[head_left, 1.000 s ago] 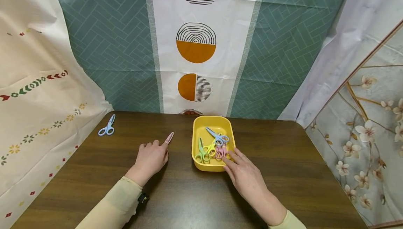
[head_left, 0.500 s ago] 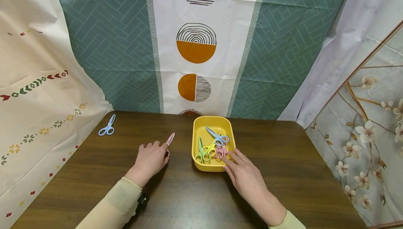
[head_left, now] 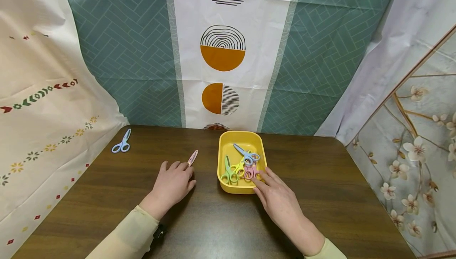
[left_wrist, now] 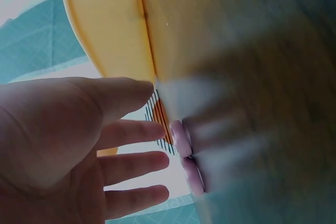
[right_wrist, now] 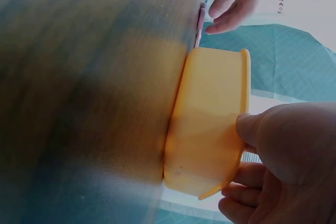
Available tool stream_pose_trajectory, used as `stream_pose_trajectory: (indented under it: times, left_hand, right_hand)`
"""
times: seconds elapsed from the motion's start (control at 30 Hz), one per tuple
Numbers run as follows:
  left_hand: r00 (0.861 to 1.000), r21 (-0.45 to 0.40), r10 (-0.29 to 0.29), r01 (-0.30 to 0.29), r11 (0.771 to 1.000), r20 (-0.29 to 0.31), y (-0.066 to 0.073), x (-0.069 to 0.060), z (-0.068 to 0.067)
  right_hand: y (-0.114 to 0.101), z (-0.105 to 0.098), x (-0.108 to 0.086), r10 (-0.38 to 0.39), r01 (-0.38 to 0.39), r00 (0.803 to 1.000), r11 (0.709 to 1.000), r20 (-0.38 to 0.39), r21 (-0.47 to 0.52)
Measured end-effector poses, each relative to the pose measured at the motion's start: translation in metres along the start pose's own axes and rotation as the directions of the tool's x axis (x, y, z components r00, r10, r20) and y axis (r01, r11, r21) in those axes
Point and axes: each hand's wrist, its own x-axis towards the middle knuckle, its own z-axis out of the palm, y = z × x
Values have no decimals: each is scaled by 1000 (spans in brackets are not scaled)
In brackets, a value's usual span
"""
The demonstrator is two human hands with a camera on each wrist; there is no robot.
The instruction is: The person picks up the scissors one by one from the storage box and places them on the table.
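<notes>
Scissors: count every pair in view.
6: one blue pair, far left; one pink pair by the left hand; blue, green, yellow and pink pairs in the tray, where overlap could hide more.

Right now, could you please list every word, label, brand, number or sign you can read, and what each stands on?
None: I can make out no words, numbers or brands.
Yellow tray: no lettering readable on the visible sides.
Pink scissors outside it: any blade marking is too small to read.
Backdrops: printed patterns, no readable lettering.
</notes>
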Motion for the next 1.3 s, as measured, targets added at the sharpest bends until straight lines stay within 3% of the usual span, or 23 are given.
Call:
stream_pose_trajectory:
  times: [0.37,0.9,1.3]
  left_hand:
    - [991,-21,-1,4,1000,134,1,-3,-5]
    - [978,-71,0,15,997,211,-4,2,-4]
    - [965,-86,-37,61,994,258,-18,13,-1]
  right_hand:
    - [0,0,0,0,0,1000,1000,3,0]
    - [0,1,1,18,-18,999,1000,31,-6]
    - [0,1,1,23,-23,999,1000,28,-6]
